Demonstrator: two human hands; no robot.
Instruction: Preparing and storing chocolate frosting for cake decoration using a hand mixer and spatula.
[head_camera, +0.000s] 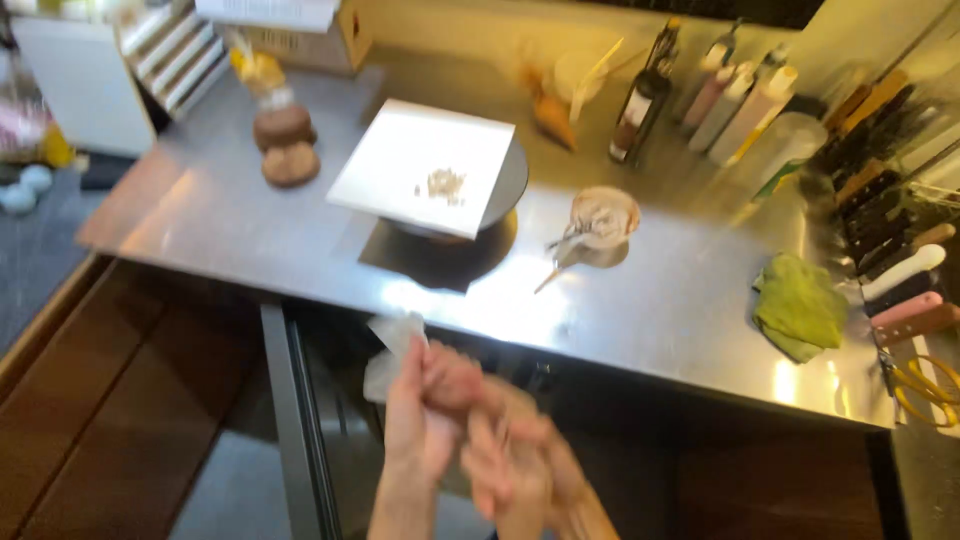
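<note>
left hand (415, 400) grips crumpled white tissue (392, 350), pressed against right hand (510, 455); right grip blurred, cannot tell. tissue sits above left hand, just below steel table (650, 310) edge.

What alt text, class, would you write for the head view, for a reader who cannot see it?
Two blurred bare hands, left hand and right hand, are pressed together around a white tissue below the edge of a steel counter. On the counter stand a white square board, a small bowl and a green cloth.
</note>
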